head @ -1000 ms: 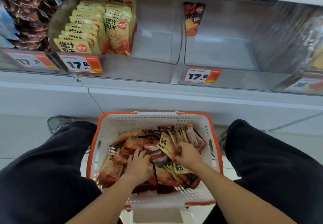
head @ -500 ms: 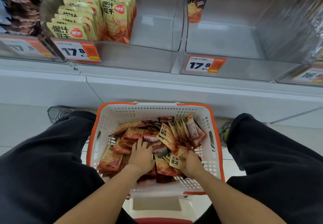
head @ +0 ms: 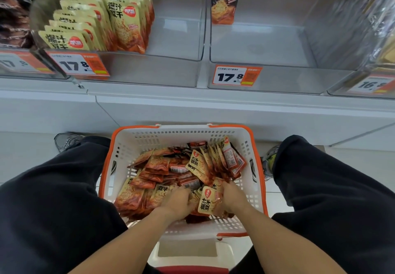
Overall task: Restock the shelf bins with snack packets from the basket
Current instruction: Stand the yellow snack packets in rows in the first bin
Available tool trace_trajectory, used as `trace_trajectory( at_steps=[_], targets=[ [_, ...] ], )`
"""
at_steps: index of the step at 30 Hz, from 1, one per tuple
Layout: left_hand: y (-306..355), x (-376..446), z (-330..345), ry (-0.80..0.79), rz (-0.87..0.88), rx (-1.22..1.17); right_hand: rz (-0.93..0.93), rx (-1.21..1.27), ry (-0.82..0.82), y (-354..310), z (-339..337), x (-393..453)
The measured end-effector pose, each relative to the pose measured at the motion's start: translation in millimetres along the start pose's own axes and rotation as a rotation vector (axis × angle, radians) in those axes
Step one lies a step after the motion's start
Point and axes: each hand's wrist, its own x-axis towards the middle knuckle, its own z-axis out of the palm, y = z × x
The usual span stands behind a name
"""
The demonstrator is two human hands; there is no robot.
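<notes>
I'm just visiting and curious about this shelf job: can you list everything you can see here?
basket: one, white with orange rim, on the floor between the legs.
loose snack packets: many, yellow and red, piled in the basket.
shelved packets: two rows, yellow and red, upright in the left clear bin.
middle bin: one, clear, holding nothing but a dark sample packet at its back.
price tags: four in view, white and orange, on the bin fronts.
shoes: two, grey, beside the basket.
left hand: in the pile, its grip on packets.
right hand: grip on a yellow packet.
</notes>
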Motion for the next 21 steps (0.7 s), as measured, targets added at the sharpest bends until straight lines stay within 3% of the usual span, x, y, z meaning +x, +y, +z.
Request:
trace_trajectory(
  at_steps=[7,14,21],
  targets=[
    [0.2,3.2,-20.2,0.047,-0.104,-0.522,-0.141,0.166,-0.038,-23.7,-34.7,4.4],
    [1.8,-3.5,-83.8,0.331,-0.205,-0.971,-0.33,0.531,-0.097,-59.7,-71.1,-20.8],
    [-4.7,-23.7,-199.4,0.182,0.077,-0.708,-0.555,0.611,-0.105,-115.7,-128.2,-56.4]
  ],
)
